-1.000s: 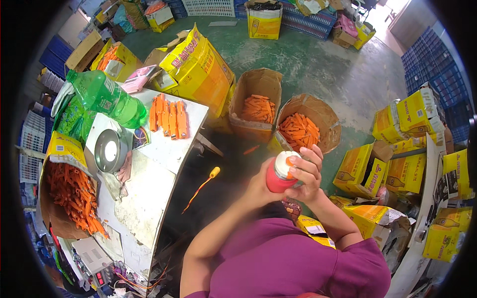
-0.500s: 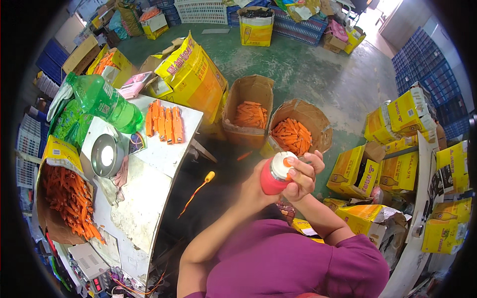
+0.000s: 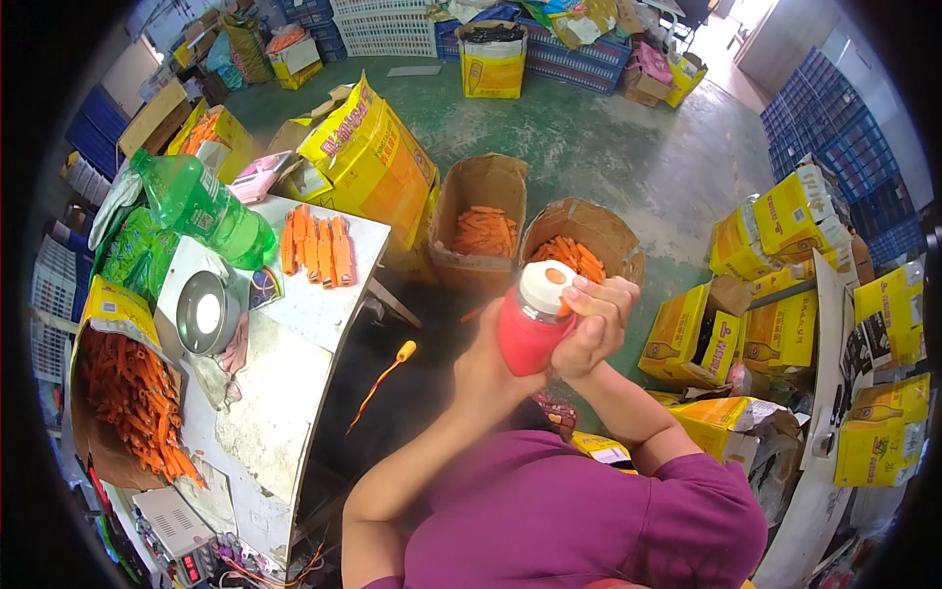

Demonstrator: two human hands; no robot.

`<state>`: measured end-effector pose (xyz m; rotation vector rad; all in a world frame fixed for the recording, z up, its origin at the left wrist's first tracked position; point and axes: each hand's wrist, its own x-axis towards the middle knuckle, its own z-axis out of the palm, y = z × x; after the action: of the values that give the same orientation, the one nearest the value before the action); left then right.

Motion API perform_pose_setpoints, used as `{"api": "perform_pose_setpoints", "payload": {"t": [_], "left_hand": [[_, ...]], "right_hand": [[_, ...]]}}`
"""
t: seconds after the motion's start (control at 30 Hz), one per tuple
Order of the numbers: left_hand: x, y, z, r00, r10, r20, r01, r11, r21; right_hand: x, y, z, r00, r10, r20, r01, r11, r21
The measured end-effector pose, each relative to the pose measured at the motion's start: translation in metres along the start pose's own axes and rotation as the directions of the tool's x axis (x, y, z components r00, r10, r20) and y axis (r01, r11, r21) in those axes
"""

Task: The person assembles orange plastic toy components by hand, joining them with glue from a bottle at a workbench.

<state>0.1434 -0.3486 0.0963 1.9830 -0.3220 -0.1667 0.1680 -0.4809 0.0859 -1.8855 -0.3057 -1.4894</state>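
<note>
In front of my chest is a red thermos bottle [image 3: 527, 341] with a steel neck and a white lid [image 3: 545, 286] that has an orange spot on top. My left hand [image 3: 491, 365] wraps round the bottle's body from the left. On the other side my right hand [image 3: 597, 329] grips the lid's edge, fingers curled at its rim and thumb folded below. The bottle stands tilted, lid end away from me. My palms and the bottle's far side are hidden.
At left, a white table [image 3: 265, 393] bears orange plastic pieces [image 3: 316, 247], a green bottle [image 3: 206, 211] and a round lamp [image 3: 208, 309]. Beyond my hands stand two cartons [image 3: 478, 182] of orange pieces. Yellow cartons [image 3: 677, 334] crowd the right. A yellow-tipped cord [image 3: 405, 351] hangs beside the table.
The thermos bottle has risen toward the camera, more of its red body showing below the lid. Both hands moved with it, and the right fingers shifted to the lid's side. The view swung slightly.
</note>
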Motion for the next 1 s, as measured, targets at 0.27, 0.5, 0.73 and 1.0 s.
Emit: {"api": "perform_pose_setpoints", "payload": {"t": [0.27, 0.5, 0.73, 1.0], "left_hand": [[0.011, -0.008, -0.001, 0.998, 0.003, -0.066, -0.005, 0.999, -0.039], [0.019, -0.020, 0.016, 0.994, 0.066, -0.089, -0.068, 0.997, -0.028], [0.017, -0.018, 0.034, 0.971, 0.229, -0.065, -0.221, 0.968, 0.115], [0.051, -0.014, 0.059, 0.840, 0.304, 0.450, -0.382, 0.920, 0.092]], "right_hand": [[0.019, 0.001, 0.016, 0.994, -0.073, 0.083, 0.058, 0.983, 0.176], [0.020, 0.019, -0.024, 0.867, 0.126, 0.482, -0.220, 0.965, 0.145], [-0.015, -0.006, -0.052, 0.540, 0.559, 0.630, -0.780, 0.614, 0.124], [0.022, 0.079, -0.192, 0.704, 0.673, -0.227, -0.682, 0.730, 0.051]]}}
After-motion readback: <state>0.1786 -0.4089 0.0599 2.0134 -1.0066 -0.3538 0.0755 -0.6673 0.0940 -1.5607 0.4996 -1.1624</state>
